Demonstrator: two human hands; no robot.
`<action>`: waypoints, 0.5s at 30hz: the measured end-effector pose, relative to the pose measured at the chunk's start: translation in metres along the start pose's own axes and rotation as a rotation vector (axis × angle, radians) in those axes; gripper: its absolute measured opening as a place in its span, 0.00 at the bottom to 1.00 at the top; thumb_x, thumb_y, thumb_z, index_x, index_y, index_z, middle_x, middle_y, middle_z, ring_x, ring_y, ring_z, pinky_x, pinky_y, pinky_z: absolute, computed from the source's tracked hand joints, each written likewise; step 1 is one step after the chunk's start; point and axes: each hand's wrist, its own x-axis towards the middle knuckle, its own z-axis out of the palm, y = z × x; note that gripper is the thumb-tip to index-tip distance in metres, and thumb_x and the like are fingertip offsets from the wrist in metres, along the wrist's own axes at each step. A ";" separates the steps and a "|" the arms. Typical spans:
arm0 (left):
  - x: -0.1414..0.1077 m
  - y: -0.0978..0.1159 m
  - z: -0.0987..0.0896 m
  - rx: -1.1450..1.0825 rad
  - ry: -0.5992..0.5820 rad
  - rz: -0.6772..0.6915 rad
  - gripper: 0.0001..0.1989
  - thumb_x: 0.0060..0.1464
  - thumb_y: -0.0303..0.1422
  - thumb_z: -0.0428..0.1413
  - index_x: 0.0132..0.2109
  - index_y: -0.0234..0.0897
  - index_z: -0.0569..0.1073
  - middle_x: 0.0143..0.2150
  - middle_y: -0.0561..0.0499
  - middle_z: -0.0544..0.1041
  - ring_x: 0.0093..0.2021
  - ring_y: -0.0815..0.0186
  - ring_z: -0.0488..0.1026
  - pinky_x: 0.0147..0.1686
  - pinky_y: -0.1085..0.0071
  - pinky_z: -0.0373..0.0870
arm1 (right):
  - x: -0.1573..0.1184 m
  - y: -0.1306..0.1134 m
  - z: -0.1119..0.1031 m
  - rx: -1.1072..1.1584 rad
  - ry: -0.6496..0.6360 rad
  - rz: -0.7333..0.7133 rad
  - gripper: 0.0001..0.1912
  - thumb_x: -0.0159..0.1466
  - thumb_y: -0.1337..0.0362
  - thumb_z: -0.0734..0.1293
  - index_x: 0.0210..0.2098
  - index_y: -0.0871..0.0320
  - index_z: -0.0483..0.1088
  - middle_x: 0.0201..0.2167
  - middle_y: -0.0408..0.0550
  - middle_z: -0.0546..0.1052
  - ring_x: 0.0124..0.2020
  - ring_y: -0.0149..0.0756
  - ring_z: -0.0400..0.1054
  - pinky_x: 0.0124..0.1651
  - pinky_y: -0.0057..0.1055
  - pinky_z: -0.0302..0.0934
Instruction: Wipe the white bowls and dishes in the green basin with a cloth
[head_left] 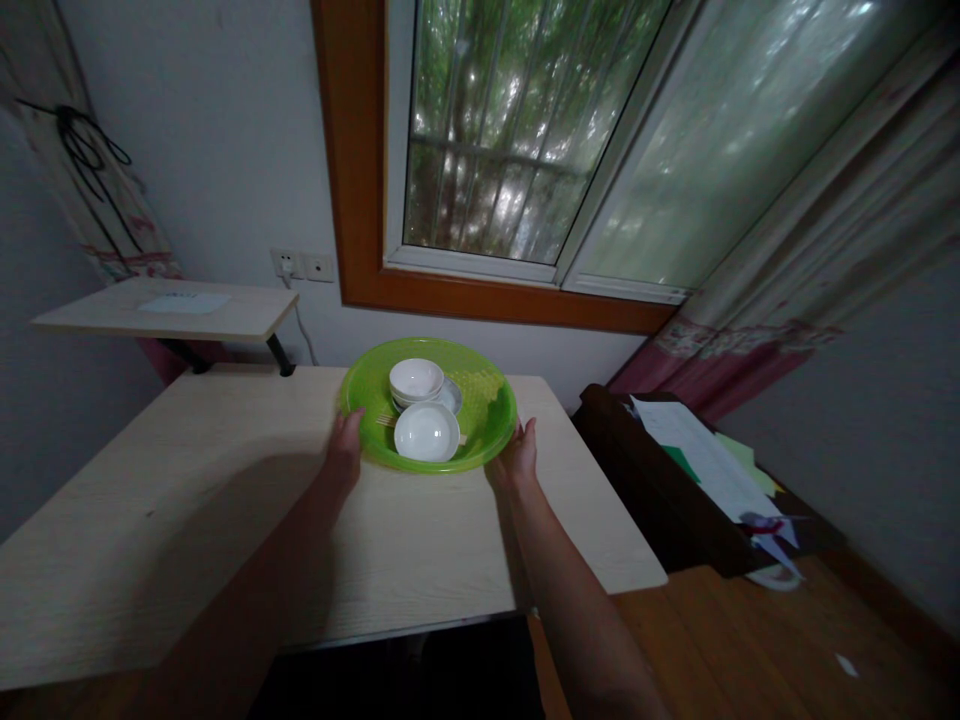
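A round green plastic basket (480,375) is at the far side of the pale table, between my two hands. Inside it, a small stack of white bowls (416,380) sits toward the back, partly over a white dish (451,396). Another white bowl (427,433) lies nearer to me, tipped so its inside shows. Thin wooden sticks, perhaps chopsticks (385,421), poke out beside that bowl. My left hand (346,450) grips the basket's left rim with the thumb up. My right hand (520,455) holds the right rim; its fingers are partly hidden under the edge.
The wooden table (420,560) reaches toward me, with a raised shelf (187,308) at its back left bearing a paper sheet. A wall socket (300,265) with a plugged cord is behind. Right of the table stands a dark brown piece (637,480) with papers (697,455) on it.
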 end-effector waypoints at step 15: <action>-0.061 -0.064 0.026 0.061 0.115 0.082 0.34 0.71 0.36 0.58 0.78 0.38 0.61 0.82 0.35 0.67 0.81 0.53 0.66 0.80 0.58 0.61 | -0.015 0.005 0.000 -0.052 0.000 -0.013 0.29 0.80 0.38 0.56 0.56 0.45 0.82 0.55 0.45 0.89 0.63 0.47 0.81 0.78 0.58 0.65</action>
